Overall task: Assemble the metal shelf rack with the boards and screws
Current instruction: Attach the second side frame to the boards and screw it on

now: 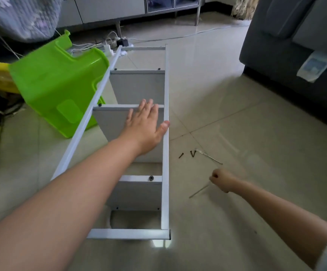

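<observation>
Head view, item one: white metal shelf rack [166, 94] lying on its side on the tiled floor [227, 114], several grey boards [137, 87] sitting fixed between the rails, so assembly is looking well advanced. Loose screws [193, 153] are waiting nearby; the left hand [146, 124] is pressing flat, fingers straight, on a board and rail, while the right hand [222, 179] is gripping a thin tool [198, 191].

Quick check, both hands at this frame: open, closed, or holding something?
Left hand: open, fingers straight, resting on the shelf rack.
Right hand: closed on a thin metal tool.
</observation>
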Motion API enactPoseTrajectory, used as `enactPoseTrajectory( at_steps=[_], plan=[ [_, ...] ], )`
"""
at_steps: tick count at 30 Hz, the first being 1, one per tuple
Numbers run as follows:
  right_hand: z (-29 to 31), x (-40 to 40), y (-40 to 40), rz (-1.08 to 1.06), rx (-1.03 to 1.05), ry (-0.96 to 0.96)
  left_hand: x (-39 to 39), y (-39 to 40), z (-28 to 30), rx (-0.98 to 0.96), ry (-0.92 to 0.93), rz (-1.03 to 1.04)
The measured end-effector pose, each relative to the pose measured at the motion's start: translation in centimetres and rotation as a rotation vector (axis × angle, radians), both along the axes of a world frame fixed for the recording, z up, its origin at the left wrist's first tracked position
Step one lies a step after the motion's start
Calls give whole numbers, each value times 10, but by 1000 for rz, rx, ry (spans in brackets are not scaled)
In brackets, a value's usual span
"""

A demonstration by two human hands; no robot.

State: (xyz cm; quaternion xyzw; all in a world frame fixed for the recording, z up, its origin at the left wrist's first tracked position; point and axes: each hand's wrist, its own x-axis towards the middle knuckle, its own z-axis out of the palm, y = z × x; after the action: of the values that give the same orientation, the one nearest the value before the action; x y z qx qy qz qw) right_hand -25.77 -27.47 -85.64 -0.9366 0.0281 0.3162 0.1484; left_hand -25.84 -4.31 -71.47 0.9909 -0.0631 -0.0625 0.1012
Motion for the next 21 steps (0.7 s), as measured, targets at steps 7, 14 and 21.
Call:
enactPoseTrajectory(
  at_steps=[7,14,21],
  plan=[
    [-41,17,1,-75,26,80,29,-5,-6,7,-37,64],
    [-52,55,28,56,-49,-161,28,-3,-12,-2,-99,61],
    [-66,93,46,70,-80,-325,31,-1,-17,-20,-136,60]
  ],
)
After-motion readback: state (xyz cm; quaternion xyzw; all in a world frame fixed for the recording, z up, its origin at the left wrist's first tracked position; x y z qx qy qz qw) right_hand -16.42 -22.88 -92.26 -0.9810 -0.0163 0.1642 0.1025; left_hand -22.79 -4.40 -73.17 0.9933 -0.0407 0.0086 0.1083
